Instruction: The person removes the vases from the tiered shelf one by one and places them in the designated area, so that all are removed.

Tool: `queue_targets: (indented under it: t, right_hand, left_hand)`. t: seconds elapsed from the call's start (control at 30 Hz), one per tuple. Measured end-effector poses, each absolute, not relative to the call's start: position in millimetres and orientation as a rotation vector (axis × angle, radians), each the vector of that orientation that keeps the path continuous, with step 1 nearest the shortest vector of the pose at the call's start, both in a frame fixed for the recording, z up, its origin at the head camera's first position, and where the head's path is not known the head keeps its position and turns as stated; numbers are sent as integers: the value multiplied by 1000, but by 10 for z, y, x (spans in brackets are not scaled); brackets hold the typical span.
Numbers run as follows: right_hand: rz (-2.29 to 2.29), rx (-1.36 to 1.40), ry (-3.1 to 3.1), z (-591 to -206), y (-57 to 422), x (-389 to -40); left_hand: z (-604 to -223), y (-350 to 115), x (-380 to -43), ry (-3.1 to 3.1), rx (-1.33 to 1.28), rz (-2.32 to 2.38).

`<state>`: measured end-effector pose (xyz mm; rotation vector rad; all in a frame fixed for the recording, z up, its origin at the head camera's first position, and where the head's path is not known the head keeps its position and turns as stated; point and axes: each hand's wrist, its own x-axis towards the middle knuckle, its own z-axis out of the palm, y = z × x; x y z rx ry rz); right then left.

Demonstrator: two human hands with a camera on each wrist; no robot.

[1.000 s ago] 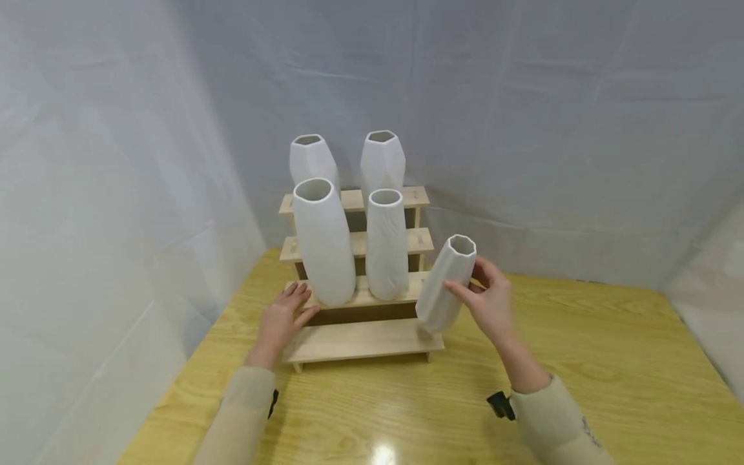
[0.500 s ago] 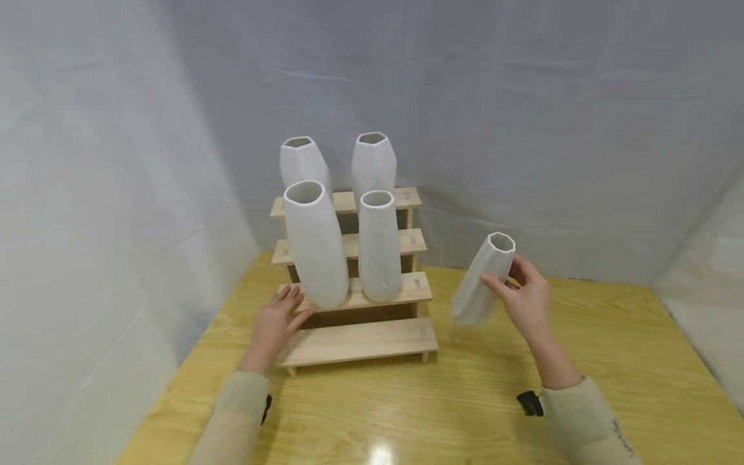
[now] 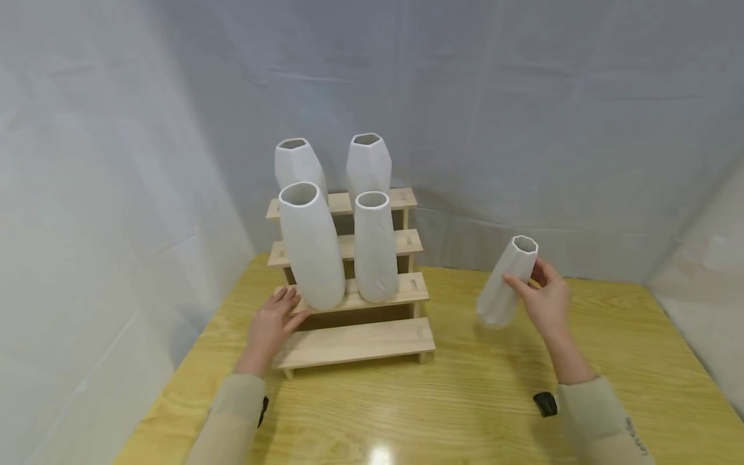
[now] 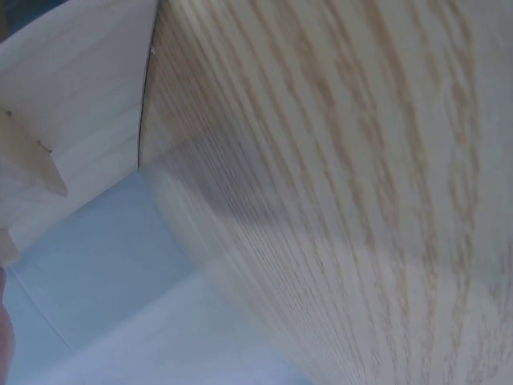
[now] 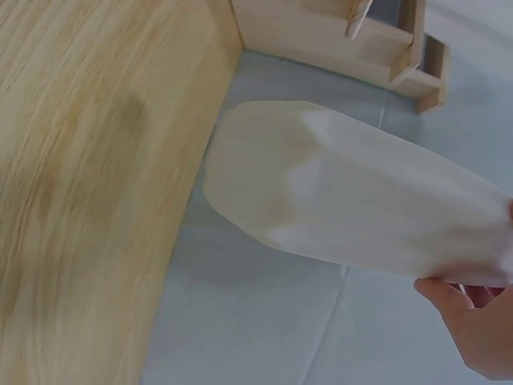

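My right hand pinches a white fluted vase near its neck, thumb on the near side. The vase leans, its mouth toward the right, and its base looks raised off the table. In the right wrist view the vase spans the middle, with the thumb at lower right. My left hand rests on the left end of a tiered wooden stand, fingers extended on the second step from the bottom. On that step stand a wide white vase and a slimmer patterned one.
Two faceted white vases stand further back on the stand. The wooden table runs under everything. Pale sheeting hangs behind and along both sides.
My right hand has carried the fluted vase rightward, away from the bottom step's right end. My left hand stays on the stand, while the head view has shifted slightly.
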<state>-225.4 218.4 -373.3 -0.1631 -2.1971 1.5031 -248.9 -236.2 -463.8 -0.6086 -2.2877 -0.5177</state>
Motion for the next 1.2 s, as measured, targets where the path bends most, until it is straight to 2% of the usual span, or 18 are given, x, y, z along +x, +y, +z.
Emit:
queue_targets:
  t: [1.2]
  right_hand:
    - [1310,-522,-2167,-3936,3074,-2425]
  left_hand:
    - [-4623,-2364,-2475,-2290,-601,-497]
